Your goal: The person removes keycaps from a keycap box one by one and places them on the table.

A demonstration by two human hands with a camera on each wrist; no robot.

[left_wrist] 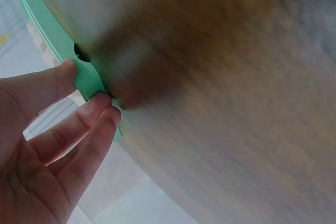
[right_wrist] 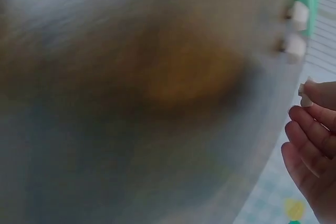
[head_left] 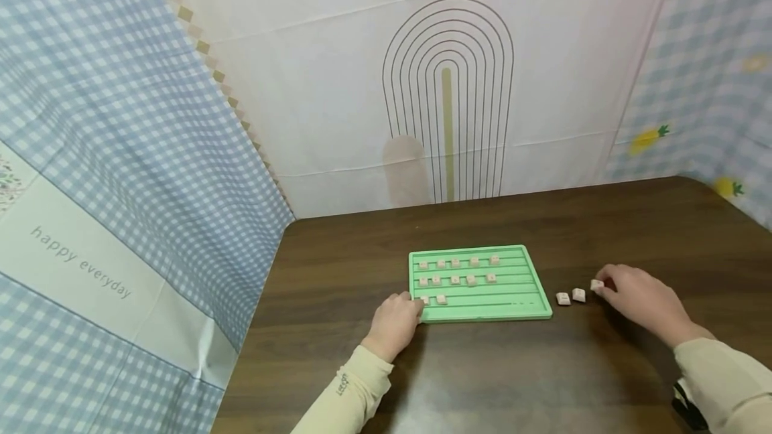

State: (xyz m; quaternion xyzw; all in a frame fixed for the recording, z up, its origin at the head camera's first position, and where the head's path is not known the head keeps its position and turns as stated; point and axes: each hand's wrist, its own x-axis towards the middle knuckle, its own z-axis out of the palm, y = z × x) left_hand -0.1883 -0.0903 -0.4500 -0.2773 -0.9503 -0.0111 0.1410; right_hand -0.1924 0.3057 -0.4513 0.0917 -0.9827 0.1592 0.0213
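Keycap (head_left: 596, 284) pinched in right hand (head_left: 642, 297); left hand (head_left: 391, 323) grips green ridged tray (head_left: 476, 311)

Tray lies on the dark wood-grain table (head_left: 338, 266), near its middle in the head view. Left hand is at the tray's near left corner. Left-wrist view: thumb on one side of the rim, fingertips against the other, closed down to the rim's thickness.

Right hand is to the right of the tray, well apart from it. Thumb and index finger are closed on the single pale keycap, gap no wider than the piece; the other fingers bend loosely. Cannot tell whether this keycap touches the table.

Two loose keycaps, the nearer to the tray (head_left: 563, 299) and the nearer to the right hand (head_left: 579, 295), sit on the table between tray and held piece, side by side.

Tray contents, visible count: five keycaps in the far row (head_left: 455, 262), five in the middle row (head_left: 455, 280), two at the left end of the near row (head_left: 441, 300). Legends too small to read.

Surroundings: blue checked cloth (head_left: 120, 86) at left; pale cloth with arch print (head_left: 313, 106) behind the table.
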